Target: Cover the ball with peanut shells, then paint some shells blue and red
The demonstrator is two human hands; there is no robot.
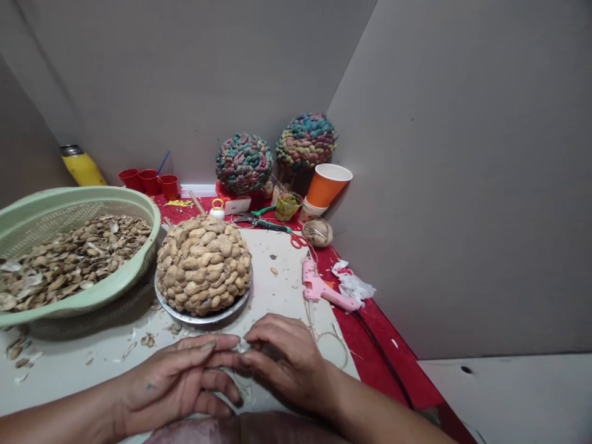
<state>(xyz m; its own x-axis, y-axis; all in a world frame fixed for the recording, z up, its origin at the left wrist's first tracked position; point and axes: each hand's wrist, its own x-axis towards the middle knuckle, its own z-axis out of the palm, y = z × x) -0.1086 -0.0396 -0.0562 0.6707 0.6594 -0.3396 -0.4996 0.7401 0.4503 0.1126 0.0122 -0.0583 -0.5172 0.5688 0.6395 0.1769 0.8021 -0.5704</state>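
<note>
My left hand (178,382) and my right hand (287,361) rest together on the white work board (282,290) near its front edge. Their fingertips meet over a small pale scrap (242,347) pinched between them. Just beyond the hands stands a dome covered in peanut shells (203,264) on a round metal plate (203,317). To its left a pale green basket (115,280) is tilted and heaped with loose shells (69,256).
A pink glue gun (319,287) with black cord lies right of the board beside crumpled white paper (354,285). Behind are scissors (266,223), a twine ball (317,233), an orange cup (326,185), two painted shell domes (243,163), red cups (148,180) and a yellow flask (83,166).
</note>
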